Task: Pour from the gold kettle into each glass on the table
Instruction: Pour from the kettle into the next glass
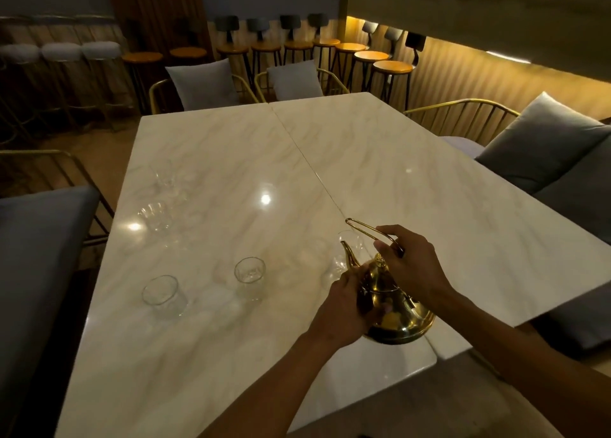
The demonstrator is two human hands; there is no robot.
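Note:
The gold kettle (395, 308) is tilted over the marble table (231, 146), its spout over a clear glass (345, 256) by the table seam. My right hand (411, 265) grips the kettle's thin wire handle from above. My left hand (347, 305) presses against the kettle's belly on its left side. Two more glasses stand near the front: one (250, 274) in the middle and one (162, 295) to its left. Further back on the left are a low glass (155, 216) and a faint tall glass (164, 173).
Grey cushioned chairs with gold wire frames ring the table: one at left (36, 239), two at right (542, 140), two at the far end (201, 84). A row of wooden bar stools (370, 56) lines the back wall. The room is dim.

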